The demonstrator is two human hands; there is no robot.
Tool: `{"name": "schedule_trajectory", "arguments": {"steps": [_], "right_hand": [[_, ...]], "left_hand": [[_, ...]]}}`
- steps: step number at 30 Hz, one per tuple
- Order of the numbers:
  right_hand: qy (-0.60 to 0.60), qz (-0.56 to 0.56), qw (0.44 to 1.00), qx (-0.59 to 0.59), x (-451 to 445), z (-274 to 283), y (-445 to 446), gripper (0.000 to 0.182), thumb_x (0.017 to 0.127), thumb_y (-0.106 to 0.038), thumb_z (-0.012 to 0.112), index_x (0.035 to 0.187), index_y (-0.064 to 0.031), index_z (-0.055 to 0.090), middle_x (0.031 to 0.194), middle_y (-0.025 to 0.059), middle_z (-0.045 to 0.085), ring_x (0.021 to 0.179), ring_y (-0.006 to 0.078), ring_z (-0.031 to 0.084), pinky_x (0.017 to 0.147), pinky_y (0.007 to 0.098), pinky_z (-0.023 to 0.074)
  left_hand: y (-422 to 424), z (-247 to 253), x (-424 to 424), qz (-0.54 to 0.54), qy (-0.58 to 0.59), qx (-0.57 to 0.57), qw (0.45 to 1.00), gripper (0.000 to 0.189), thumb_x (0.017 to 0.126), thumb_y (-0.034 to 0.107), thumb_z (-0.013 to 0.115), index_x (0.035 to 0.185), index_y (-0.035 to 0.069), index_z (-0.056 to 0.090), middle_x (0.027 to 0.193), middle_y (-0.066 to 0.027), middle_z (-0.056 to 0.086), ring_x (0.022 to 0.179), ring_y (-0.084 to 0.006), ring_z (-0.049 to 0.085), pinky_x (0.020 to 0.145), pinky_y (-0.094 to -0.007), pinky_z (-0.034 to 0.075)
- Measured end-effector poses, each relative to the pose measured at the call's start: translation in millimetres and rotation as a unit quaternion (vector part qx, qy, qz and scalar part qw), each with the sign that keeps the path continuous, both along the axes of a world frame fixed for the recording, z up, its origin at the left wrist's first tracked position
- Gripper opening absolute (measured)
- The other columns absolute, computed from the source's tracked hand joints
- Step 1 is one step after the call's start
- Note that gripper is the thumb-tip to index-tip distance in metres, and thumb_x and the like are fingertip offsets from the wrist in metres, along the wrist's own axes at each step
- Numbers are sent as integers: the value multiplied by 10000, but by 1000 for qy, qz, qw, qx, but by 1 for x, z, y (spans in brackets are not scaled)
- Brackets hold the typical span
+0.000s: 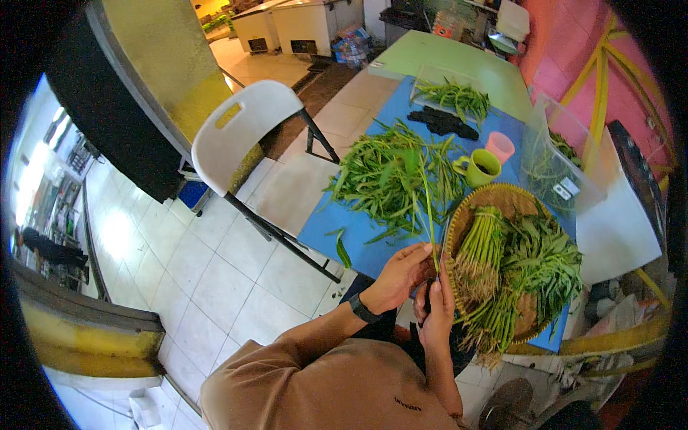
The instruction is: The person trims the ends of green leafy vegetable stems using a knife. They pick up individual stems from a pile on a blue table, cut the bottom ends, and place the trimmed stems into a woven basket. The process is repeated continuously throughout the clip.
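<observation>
Between the thumb and fingers of my left hand [400,277] is a long green stem [428,207] of leafy greens, likely water spinach, pointing away from me. My right hand [436,309] sits close against it, closed around the dark handle of a knife [427,301]; its thin blade is hard to make out beside the stem. Beyond my hands, a loose heap of leafy stems [376,172] spreads over the blue tabletop [371,255]. To the right, a round woven basket [463,215] holds a tied bundle of rooted stems [478,252] and more leafy bunches [548,269].
A green mug [481,171] with dark liquid and a pink cup [500,146] stand behind the basket. Near them lie a dark cloth-like item [443,122], a clear tray of greens [454,97] and a clear plastic bin [564,156]. A white folding chair [252,129] stands left.
</observation>
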State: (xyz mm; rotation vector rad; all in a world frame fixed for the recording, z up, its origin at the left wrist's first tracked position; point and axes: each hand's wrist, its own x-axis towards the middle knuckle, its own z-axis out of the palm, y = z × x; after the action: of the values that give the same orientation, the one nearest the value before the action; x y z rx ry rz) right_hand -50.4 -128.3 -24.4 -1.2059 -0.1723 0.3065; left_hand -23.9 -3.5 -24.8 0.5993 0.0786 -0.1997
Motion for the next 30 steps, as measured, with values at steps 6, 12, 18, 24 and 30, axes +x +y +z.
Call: {"name": "schedule_trajectory", "arguments": {"steps": [6, 12, 18, 24, 30], "right_hand": [[4, 19, 999, -36, -10, 8, 0, 497, 985, -271, 422, 1428, -86, 297, 642, -8, 447, 447, 42, 328, 384, 197, 260], [-3, 25, 999, -34, -11, 1, -1, 494, 983, -291, 427, 1415, -78, 318, 644, -8, 448, 467, 42, 340, 390, 196, 252], [-1, 6, 1000, -16, -12, -4, 4, 501, 955, -269, 484, 1388, -42, 372, 859, -19, 564, 566, 41, 376, 473, 194, 295], [-6, 18, 1000, -20, -11, -10, 1, 491, 960, -269, 475, 1389, -53, 374, 944, -19, 573, 572, 45, 387, 480, 189, 305], [-27, 7, 999, -31, -10, -13, 2, 486, 960, -289, 478, 1382, -64, 389, 950, -15, 580, 595, 44, 401, 496, 189, 323]], "left_hand": [[9, 14, 12, 32, -26, 22, 999, 256, 970, 272, 462, 1010, 36, 553, 976, -149, 651, 855, -262, 642, 749, -358, 528], [-3, 4, 3, 69, -7, 15, 997, 303, 976, 285, 449, 952, -1, 549, 954, -164, 660, 846, -237, 656, 771, -340, 544], [-5, 3, -2, 74, -14, 18, 997, 251, 973, 270, 456, 988, 25, 506, 956, -175, 644, 849, -277, 648, 763, -370, 541], [-5, 3, -5, 65, 1, 56, 996, 263, 979, 278, 439, 977, 25, 507, 970, -174, 643, 865, -269, 648, 766, -356, 544], [-9, 4, -7, 66, -32, 48, 996, 274, 977, 299, 440, 990, 34, 508, 1001, -180, 638, 902, -277, 643, 760, -360, 547]]}}
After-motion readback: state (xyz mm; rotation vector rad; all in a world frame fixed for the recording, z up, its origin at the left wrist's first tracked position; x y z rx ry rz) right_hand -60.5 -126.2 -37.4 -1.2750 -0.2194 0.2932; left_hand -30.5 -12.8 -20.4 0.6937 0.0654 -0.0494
